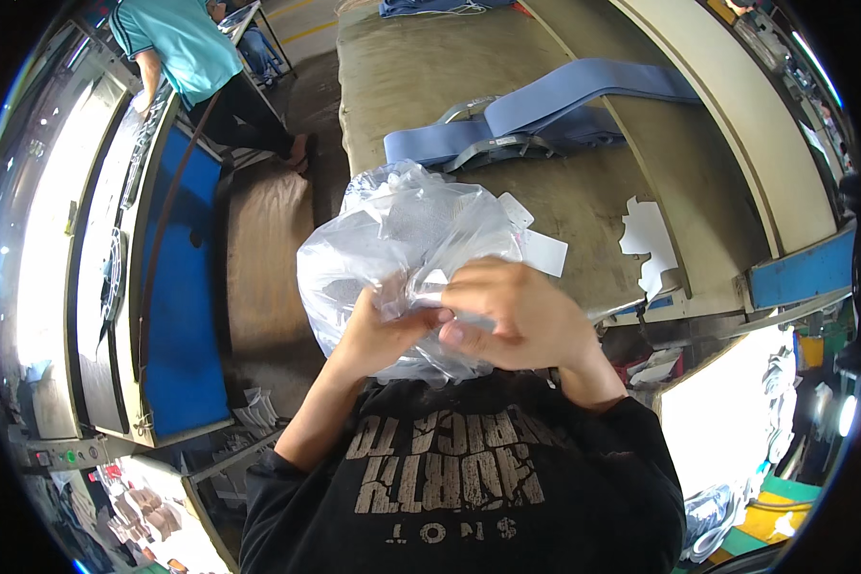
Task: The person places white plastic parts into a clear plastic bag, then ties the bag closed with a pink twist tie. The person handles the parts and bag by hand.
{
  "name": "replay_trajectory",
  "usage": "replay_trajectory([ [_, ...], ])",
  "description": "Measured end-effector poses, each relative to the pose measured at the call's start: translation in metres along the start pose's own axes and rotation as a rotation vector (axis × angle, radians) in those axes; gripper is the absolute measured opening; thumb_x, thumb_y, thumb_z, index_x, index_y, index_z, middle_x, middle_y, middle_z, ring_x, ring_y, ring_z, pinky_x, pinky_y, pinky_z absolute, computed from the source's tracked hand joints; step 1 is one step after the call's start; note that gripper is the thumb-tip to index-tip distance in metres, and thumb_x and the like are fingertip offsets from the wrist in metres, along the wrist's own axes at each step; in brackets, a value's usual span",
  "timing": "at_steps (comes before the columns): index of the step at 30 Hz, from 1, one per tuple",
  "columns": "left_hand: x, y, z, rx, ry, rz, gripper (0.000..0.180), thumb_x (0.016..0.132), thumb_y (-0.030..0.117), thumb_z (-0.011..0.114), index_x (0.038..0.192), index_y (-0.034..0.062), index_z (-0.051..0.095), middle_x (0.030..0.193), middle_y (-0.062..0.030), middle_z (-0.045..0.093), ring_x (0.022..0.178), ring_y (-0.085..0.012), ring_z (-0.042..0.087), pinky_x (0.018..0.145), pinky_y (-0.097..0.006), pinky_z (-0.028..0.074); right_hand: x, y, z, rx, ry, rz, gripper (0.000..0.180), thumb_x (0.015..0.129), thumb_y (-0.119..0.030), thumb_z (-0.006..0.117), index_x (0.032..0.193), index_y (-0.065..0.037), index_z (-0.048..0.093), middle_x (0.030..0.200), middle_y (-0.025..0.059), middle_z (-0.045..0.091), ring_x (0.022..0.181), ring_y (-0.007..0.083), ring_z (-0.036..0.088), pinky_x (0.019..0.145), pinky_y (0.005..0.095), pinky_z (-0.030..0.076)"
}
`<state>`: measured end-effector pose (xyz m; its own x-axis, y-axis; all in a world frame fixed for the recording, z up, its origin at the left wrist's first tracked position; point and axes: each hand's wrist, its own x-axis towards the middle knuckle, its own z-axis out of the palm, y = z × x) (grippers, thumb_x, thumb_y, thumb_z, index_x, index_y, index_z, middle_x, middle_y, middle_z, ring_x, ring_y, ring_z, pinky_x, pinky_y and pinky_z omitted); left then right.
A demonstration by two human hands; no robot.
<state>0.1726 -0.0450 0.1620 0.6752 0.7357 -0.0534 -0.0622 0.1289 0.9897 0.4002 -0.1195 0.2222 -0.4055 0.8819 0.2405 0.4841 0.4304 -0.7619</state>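
Note:
A clear plastic bag (340,253) stands at the near edge of the table, bulging with greyish contents that I cannot make out through the film. My left hand (378,335) is closed on the bag's gathered top, thumb pointing right. Just to its right, my right hand (512,311) pinches the same bunched plastic, thumb and fingers close to the left thumb; it is a little blurred. White paper tags (545,253) stick out at the bag's right side.
Folded blue elastic bands (584,91) and a dark grey strap (507,148) lie across the table (421,57) beyond the bag. A torn white paper (646,244) lies right. At far left, a person in a turquoise shirt (182,48) leans over a blue-sided bench (177,316).

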Motion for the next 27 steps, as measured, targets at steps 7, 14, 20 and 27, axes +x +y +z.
replay_trajectory([
  [7, -0.014, -0.011, -0.008, -0.275, 0.125, -0.061, 0.024, 0.106, 0.009, 0.072, 0.128, -0.0009, 0.068, 0.113, -0.0051, 0.074, 0.103, -0.0134, 0.068, 0.09, -0.03, 0.054, 0.005, 0.029, 0.009, -0.234, 0.304, -0.129, 0.06, 0.089, -0.009, 0.079, 0.147, -0.005, 0.064, 0.146, 0.016, 0.065, 0.128, 0.0345, 0.063, 0.111, 0.0493, 0.049],
  [14, -0.032, 0.0, -0.014, -0.031, -0.051, -0.063, 0.032, 0.113, 0.019, 0.064, 0.139, -0.0004, 0.065, 0.112, -0.002, 0.071, 0.104, -0.0093, 0.061, 0.088, -0.029, 0.053, 0.027, 0.023, 0.02, -0.231, -0.099, -0.195, 0.053, 0.087, -0.018, 0.084, 0.124, 0.006, 0.054, 0.113, 0.0268, 0.067, 0.114, 0.0451, 0.067, 0.099, 0.0507, 0.053],
  [20, -0.029, 0.013, -0.026, 0.317, -0.291, -0.221, 0.035, 0.117, 0.03, 0.058, 0.121, -0.0009, 0.073, 0.086, -0.0024, 0.07, 0.08, -0.0078, 0.059, 0.069, -0.03, 0.052, 0.04, 0.013, 0.017, -0.27, -0.313, -0.072, 0.06, 0.097, -0.051, 0.078, 0.104, 0.004, 0.056, 0.064, 0.0181, 0.069, 0.058, 0.0409, 0.073, 0.054, 0.049, 0.058],
  [27, -0.02, 0.019, -0.036, 0.354, -0.512, -0.255, 0.036, 0.116, 0.023, 0.059, 0.093, -0.0008, 0.072, 0.071, -0.0127, 0.063, 0.063, -0.0202, 0.055, 0.059, -0.04, 0.047, 0.006, 0.016, 0.005, -0.186, -0.3, -0.109, 0.047, 0.11, -0.047, 0.063, 0.106, -0.001, 0.055, 0.05, 0.0115, 0.057, 0.045, 0.0319, 0.067, 0.043, 0.0429, 0.052],
])
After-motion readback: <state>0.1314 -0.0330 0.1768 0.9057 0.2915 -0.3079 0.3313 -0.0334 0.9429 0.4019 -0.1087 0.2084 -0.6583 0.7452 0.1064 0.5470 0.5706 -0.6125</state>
